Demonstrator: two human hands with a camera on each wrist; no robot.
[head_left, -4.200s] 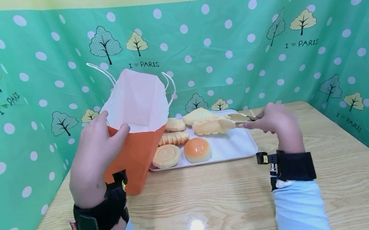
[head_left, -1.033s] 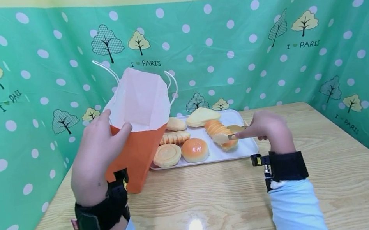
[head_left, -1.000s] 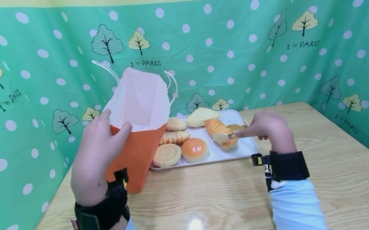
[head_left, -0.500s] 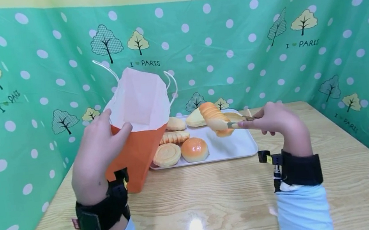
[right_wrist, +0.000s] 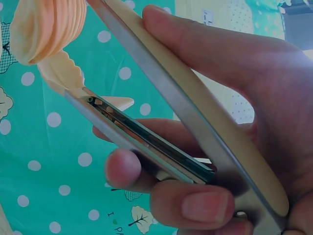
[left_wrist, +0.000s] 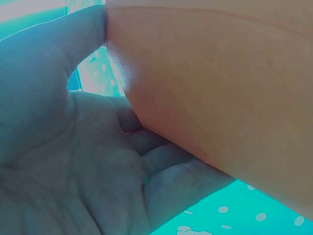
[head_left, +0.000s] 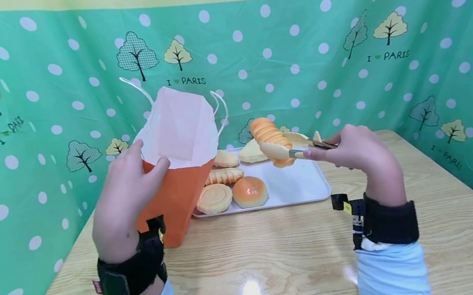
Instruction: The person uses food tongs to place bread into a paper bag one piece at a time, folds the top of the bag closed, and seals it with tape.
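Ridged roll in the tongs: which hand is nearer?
Right. The right hand grips the tongs, just right of the ridged roll; the left hand is farther off to the roll's left, holding the orange bag.

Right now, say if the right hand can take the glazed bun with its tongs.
Probably not: the tongs in the right hand grip the ridged roll, though nothing covers the glazed bun on the tray.

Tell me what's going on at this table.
A person's right hand works tongs that grip a ridged bread roll, held up above the white tray. The left hand holds an orange paper bag, its mouth open. The roll is apart from the bag, and other breads, including a shiny round bun, lie on the tray.
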